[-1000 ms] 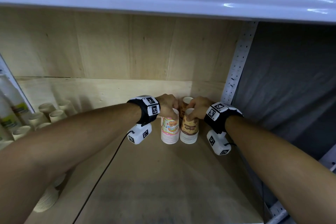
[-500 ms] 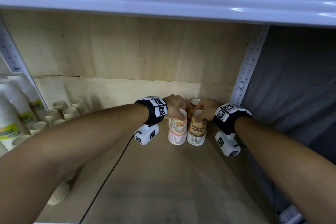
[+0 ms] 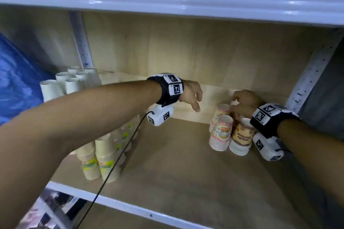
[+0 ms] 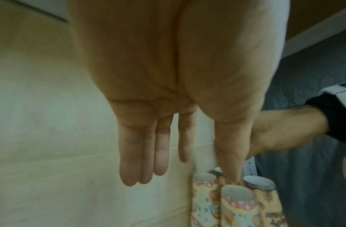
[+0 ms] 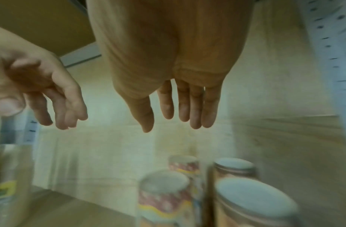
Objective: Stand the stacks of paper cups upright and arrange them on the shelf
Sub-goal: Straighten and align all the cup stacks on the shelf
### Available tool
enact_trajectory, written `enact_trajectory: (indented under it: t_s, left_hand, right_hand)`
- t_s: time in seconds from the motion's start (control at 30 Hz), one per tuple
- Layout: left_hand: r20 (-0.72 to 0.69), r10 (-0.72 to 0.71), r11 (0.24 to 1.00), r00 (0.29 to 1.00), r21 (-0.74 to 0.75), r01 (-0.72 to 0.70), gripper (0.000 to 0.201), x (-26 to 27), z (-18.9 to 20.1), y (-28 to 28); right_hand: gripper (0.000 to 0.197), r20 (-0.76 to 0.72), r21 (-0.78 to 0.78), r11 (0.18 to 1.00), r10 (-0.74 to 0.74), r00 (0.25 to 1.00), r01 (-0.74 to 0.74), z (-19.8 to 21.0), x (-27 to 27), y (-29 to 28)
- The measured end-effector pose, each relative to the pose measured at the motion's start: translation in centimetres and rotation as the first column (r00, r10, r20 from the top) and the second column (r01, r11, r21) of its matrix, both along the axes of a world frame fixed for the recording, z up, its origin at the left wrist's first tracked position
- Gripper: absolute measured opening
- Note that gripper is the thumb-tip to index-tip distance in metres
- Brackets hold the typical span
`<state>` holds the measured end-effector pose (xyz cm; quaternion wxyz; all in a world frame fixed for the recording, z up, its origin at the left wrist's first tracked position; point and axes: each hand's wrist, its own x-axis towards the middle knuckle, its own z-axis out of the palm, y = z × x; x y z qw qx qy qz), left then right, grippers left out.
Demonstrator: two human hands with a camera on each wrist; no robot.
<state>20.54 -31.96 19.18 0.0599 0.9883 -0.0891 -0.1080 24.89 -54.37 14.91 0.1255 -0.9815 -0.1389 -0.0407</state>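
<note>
Four upright stacks of printed paper cups stand together at the back right of the wooden shelf (image 3: 186,169). The front pink stack (image 3: 221,134) (image 4: 239,205) (image 5: 164,198) is beside the front brown stack (image 3: 241,138) (image 5: 253,204), and another pink stack (image 3: 220,110) stands behind. My left hand (image 3: 197,104) (image 4: 187,176) hangs open in the air to the left of the stacks and holds nothing. Just above the rear stacks hovers my right hand (image 3: 236,102) (image 5: 174,126), fingers straight and empty.
Yellow-green cup stacks (image 3: 104,160) stand at the shelf's front left, and white cup stacks (image 3: 63,83) stand behind them. Blue plastic (image 3: 14,89) lies at far left. A perforated metal post (image 3: 307,80) bounds the right side. The wrist cable (image 3: 115,163) runs down over the white front edge (image 3: 130,208).
Both hands have let go of the front cup stacks and lifted. My left hand has drawn off to the left. The head view has swung left and closer.
</note>
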Motion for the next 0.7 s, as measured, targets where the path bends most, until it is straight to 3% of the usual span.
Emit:
enact_trajectory:
  t_s: [0.2, 0.43, 0.6, 0.7]
  left_hand:
    - [-0.004, 0.105, 0.994, 0.995, -0.027, -0.105, 0.053, -3.6, 2.8, 7.2]
    - [-0.049, 0.242, 0.968, 0.969, -0.059, -0.245, 0.048, -10.2, 3.4, 15.6]
    - [-0.101, 0.306, 0.945, 0.947, -0.085, -0.315, 0.033, -15.0, 2.6, 20.0]
    - [-0.137, 0.345, 0.931, 0.929, -0.077, -0.357, 0.027, -17.3, 1.6, 21.8]
  right_hand:
    - [0.037, 0.036, 0.056, 0.978, 0.199, 0.979, -0.201, 2.3, -1.9, 9.5]
    - [0.033, -0.006, 0.094, 0.894, 0.440, 0.898, -0.438, 4.2, -7.4, 21.5]
    - [0.020, -0.130, 0.165, 0.801, 0.597, 0.792, -0.576, 4.2, -12.0, 27.1]
    - [0.025, -0.217, 0.144, 0.760, 0.649, 0.729, -0.634, 3.6, -14.2, 29.2]
